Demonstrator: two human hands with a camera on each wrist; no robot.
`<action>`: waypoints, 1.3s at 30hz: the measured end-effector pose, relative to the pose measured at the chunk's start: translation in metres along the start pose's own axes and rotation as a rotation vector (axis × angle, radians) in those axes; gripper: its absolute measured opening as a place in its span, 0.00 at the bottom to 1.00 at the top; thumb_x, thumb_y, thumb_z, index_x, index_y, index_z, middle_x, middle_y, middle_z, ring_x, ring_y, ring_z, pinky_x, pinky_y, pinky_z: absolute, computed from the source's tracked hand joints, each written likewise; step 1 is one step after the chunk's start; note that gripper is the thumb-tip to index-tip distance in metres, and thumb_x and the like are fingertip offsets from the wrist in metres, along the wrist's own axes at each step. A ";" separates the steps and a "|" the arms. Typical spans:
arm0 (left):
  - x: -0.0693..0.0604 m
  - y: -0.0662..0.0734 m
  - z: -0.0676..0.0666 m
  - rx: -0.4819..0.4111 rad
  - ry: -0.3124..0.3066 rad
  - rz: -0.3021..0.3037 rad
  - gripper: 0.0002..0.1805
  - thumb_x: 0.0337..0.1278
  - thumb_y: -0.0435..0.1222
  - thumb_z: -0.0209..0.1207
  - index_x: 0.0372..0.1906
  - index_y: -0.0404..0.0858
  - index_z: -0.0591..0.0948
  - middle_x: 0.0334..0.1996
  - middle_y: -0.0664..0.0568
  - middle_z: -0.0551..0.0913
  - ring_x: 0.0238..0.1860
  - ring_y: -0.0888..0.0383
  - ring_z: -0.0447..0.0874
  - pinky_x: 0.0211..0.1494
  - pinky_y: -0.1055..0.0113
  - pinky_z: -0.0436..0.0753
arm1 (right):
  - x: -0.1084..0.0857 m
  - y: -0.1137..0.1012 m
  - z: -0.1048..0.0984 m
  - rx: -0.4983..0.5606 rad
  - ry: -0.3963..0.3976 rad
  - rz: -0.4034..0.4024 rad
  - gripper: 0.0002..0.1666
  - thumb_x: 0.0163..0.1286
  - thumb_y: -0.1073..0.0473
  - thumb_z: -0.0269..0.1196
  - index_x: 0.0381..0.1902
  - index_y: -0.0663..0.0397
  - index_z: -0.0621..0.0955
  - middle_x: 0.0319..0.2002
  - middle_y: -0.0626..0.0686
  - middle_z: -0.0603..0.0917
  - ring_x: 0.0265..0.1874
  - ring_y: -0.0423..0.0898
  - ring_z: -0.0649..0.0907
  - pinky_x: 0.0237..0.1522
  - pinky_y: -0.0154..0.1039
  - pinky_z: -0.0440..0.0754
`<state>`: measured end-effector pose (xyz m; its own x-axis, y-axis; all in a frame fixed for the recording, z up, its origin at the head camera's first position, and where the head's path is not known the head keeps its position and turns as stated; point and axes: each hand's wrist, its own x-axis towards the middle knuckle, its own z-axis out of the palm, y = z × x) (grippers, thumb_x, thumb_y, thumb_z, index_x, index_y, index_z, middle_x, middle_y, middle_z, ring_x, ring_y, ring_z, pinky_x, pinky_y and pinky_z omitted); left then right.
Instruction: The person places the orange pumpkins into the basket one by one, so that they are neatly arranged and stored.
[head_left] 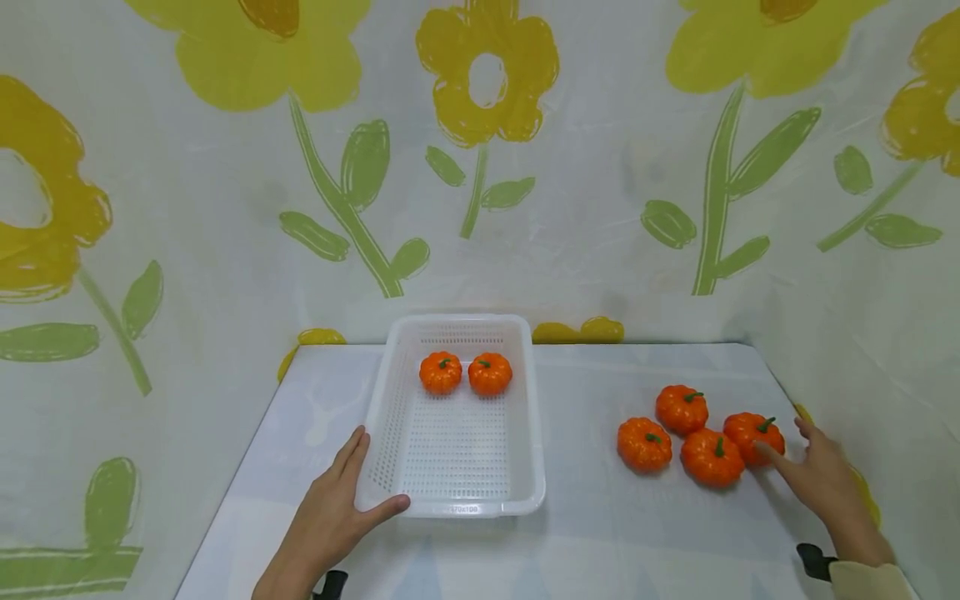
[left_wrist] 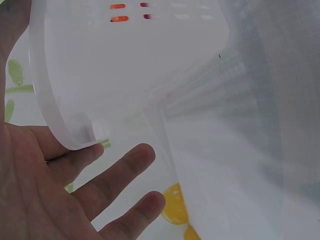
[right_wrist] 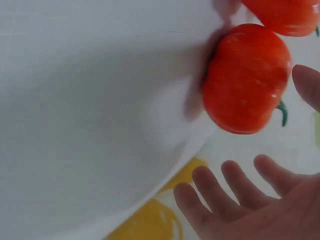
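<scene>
A white perforated plastic basket (head_left: 457, 508) stands on the table with two small orange pumpkins (head_left: 440, 372) at its far end. My left hand (head_left: 330, 521) rests against its near left corner, thumb along the front rim and fingers straight beside the left wall. In the left wrist view, the fingers (left_wrist: 115, 182) touch the basket's rim from outside. Over on the right, several more pumpkins (head_left: 712, 458) sit in a cluster. My right hand (head_left: 821, 475) is spread around the rightmost pumpkin (head_left: 752, 437). The right wrist view shows that pumpkin (right_wrist: 247, 80) between thumb and fingers, with a gap on the finger side.
The white table (head_left: 585, 533) carries the basket left of centre and the pumpkin cluster on its right side. Behind and to both sides hangs a pale cloth (head_left: 570, 250) printed with yellow flowers. The table's right edge (head_left: 772, 379) runs close to the right hand.
</scene>
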<state>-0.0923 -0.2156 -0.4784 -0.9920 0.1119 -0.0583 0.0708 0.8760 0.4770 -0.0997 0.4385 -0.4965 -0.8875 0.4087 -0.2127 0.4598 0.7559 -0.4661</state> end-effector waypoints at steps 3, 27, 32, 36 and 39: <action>-0.001 0.000 0.000 0.001 0.004 0.002 0.69 0.45 0.77 0.59 0.81 0.36 0.50 0.81 0.41 0.50 0.72 0.34 0.64 0.69 0.39 0.70 | 0.004 0.003 0.003 0.006 -0.050 0.054 0.72 0.65 0.22 0.56 0.76 0.77 0.44 0.70 0.82 0.53 0.63 0.79 0.61 0.55 0.72 0.73; 0.000 0.001 0.000 -0.007 0.002 -0.004 0.70 0.43 0.78 0.57 0.81 0.36 0.51 0.81 0.43 0.49 0.72 0.36 0.64 0.70 0.39 0.69 | 0.009 -0.001 0.011 0.050 -0.078 0.003 0.69 0.67 0.22 0.55 0.76 0.76 0.47 0.70 0.81 0.54 0.60 0.77 0.65 0.53 0.67 0.79; 0.000 0.001 0.000 -0.006 -0.005 -0.012 0.70 0.43 0.78 0.57 0.81 0.36 0.51 0.81 0.43 0.49 0.72 0.36 0.64 0.70 0.39 0.69 | 0.010 -0.003 0.012 0.055 -0.068 0.024 0.68 0.67 0.23 0.55 0.77 0.74 0.47 0.70 0.80 0.54 0.60 0.76 0.65 0.52 0.67 0.79; 0.000 0.001 0.000 -0.008 -0.011 -0.015 0.70 0.42 0.79 0.57 0.81 0.36 0.51 0.81 0.43 0.49 0.72 0.35 0.64 0.69 0.39 0.69 | 0.010 -0.002 0.013 0.068 -0.058 0.045 0.68 0.66 0.23 0.57 0.77 0.72 0.47 0.71 0.79 0.54 0.61 0.76 0.65 0.51 0.66 0.80; 0.000 0.000 0.000 -0.003 -0.012 -0.019 0.71 0.41 0.79 0.56 0.81 0.36 0.51 0.81 0.43 0.49 0.72 0.35 0.64 0.69 0.39 0.70 | 0.010 -0.003 0.012 0.080 -0.043 0.056 0.68 0.65 0.23 0.58 0.78 0.71 0.47 0.72 0.79 0.54 0.61 0.76 0.65 0.50 0.65 0.81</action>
<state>-0.0924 -0.2151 -0.4786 -0.9919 0.1009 -0.0774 0.0519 0.8766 0.4784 -0.1098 0.4341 -0.5078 -0.8615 0.4257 -0.2766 0.5068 0.6886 -0.5187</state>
